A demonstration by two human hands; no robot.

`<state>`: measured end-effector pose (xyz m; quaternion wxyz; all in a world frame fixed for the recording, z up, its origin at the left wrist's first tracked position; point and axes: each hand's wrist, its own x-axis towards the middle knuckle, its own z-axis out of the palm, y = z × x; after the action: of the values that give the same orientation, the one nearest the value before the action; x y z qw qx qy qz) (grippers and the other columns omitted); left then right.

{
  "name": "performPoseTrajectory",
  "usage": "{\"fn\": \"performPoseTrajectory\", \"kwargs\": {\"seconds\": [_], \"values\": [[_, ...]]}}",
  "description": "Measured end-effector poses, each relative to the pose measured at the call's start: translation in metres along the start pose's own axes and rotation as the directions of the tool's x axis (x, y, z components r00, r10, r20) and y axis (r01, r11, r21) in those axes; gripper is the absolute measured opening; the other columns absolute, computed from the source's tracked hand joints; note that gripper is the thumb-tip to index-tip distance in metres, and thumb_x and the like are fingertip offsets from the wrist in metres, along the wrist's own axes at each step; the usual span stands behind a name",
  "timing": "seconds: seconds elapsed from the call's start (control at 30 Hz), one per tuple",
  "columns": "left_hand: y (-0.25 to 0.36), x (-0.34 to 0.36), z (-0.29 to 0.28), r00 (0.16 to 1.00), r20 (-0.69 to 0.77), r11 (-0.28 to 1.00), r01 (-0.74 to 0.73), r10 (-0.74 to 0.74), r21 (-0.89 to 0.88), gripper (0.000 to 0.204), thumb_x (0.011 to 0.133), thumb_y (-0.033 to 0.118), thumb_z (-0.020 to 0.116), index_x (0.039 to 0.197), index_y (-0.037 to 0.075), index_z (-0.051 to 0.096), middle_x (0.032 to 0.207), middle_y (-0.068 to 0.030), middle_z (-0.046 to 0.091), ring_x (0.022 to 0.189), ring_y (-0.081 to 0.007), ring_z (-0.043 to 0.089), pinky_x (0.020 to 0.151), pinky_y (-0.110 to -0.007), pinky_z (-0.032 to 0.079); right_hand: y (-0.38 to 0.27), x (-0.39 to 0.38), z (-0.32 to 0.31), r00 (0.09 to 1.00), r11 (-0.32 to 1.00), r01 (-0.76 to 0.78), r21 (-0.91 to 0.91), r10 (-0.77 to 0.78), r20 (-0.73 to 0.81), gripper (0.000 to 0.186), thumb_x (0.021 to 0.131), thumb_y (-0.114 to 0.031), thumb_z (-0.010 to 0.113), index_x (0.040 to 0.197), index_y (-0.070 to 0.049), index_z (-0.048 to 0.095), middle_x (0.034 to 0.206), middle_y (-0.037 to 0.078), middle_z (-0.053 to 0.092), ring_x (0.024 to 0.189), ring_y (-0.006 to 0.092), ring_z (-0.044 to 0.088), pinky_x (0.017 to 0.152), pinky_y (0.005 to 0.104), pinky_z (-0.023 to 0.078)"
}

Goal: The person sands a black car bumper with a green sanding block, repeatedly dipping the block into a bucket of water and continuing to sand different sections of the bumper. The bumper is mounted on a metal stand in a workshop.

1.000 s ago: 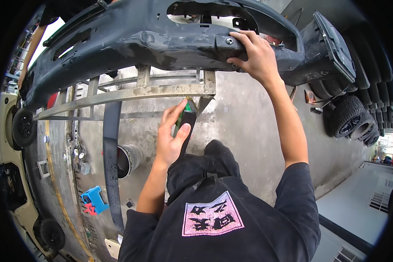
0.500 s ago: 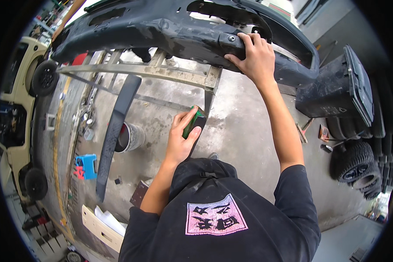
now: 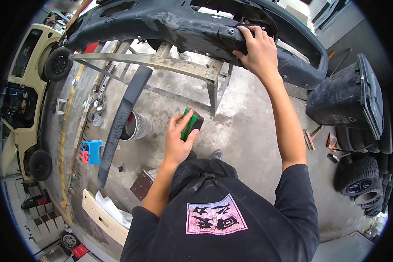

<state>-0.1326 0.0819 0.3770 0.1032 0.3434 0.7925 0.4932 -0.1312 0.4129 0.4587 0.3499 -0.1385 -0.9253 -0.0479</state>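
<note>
A dark grey car bumper (image 3: 139, 26), wet or patchy on its surface, stretches across the far side. My right hand (image 3: 260, 52) grips its lower edge toward the right end, thumb apart from the fingers, beside a small round fastener (image 3: 231, 31). Nearer me and lower, my left hand (image 3: 179, 137) holds a green and black sanding block (image 3: 190, 125) between thumb and fingers. This block is clear of the bumper. Part of its dark side is hidden by my thumb.
A metal stand (image 3: 183, 66) sits beneath the bumper; another person's arm (image 3: 79, 14) shows at far left. Around are a long dark trim piece (image 3: 118, 118), bucket (image 3: 139, 126), blue case (image 3: 91, 152), black bin (image 3: 340, 102), brush (image 3: 309, 139), tyres (image 3: 358, 174) and beige vehicle (image 3: 28, 105).
The view has shifted, so the floor objects and stand sit further right in it. My right hand keeps its place on the bumper; the block in my left hand has turned slightly.
</note>
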Motion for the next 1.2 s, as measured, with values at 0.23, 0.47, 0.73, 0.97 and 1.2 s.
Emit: {"fn": "performPoseTrajectory", "kwargs": {"seconds": [0.23,0.47,0.73,0.97,1.2], "values": [[-0.002,0.016,-0.009,0.992,0.007,0.99,-0.128,0.128,0.058,0.059,0.079,0.013,0.077,0.135,0.009,0.061,0.127,-0.0176,0.054,0.115,-0.0323,0.056,0.1,-0.04,0.044,-0.004,-0.001,0.004,0.997,0.999,-0.047,-0.027,0.045,-0.059,0.069,0.064,-0.037,0.087,0.124,-0.015,0.061,0.114,0.009,0.062,0.104,0.028,0.062,0.09,0.0407,0.048],[0.008,0.114,-0.038,0.779,0.256,0.73,-0.626,0.573,0.274,0.066,0.068,0.019,0.086,0.13,0.01,0.065,0.137,-0.016,0.055,0.117,-0.0355,0.055,0.099,-0.043,0.045,0.002,-0.002,0.003,0.999,1.0,-0.013,0.014,0.014,-0.048,0.068,0.068,-0.03,0.085,0.129,-0.015,0.058,0.116,0.01,0.06,0.107,0.0284,0.061,0.093,0.0397,0.049],[0.029,0.226,-0.061,0.378,0.452,0.277,-0.921,0.808,0.275,0.063,0.063,0.022,0.086,0.124,0.022,0.071,0.137,-0.0138,0.056,0.117,-0.0318,0.055,0.098,-0.044,0.04,0.038,-0.015,-0.03,0.971,0.973,-0.223,0.065,0.216,0.098,0.073,0.064,-0.034,0.086,0.129,-0.012,0.06,0.116,0.011,0.066,0.111,0.0331,0.061,0.095,0.0407,0.049],[0.028,0.276,-0.023,0.18,0.3,0.028,-0.894,0.937,0.447,0.051,0.075,0.027,0.079,0.124,0.039,0.069,0.137,-0.0055,0.056,0.117,-0.0233,0.052,0.096,-0.039,0.038,0.045,-0.019,-0.032,0.963,0.959,-0.257,0.12,0.245,0.108,0.063,0.064,-0.044,0.084,0.113,-0.009,0.068,0.102,0.013,0.07,0.097,0.0333,0.066,0.086,0.0413,0.051],[0.011,0.264,0.007,0.118,0.219,-0.033,-0.812,0.968,0.583,0.05,0.074,0.027,0.08,0.121,0.038,0.071,0.136,-0.0064,0.057,0.116,-0.0241,0.053,0.095,-0.038,0.037,0.039,-0.02,-0.03,0.966,0.955,-0.255,0.149,0.248,0.066,0.057,0.066,-0.044,0.084,0.109,-0.011,0.068,0.098,0.009,0.07,0.092,0.0313,0.066,0.081,0.0398,0.052]]}}
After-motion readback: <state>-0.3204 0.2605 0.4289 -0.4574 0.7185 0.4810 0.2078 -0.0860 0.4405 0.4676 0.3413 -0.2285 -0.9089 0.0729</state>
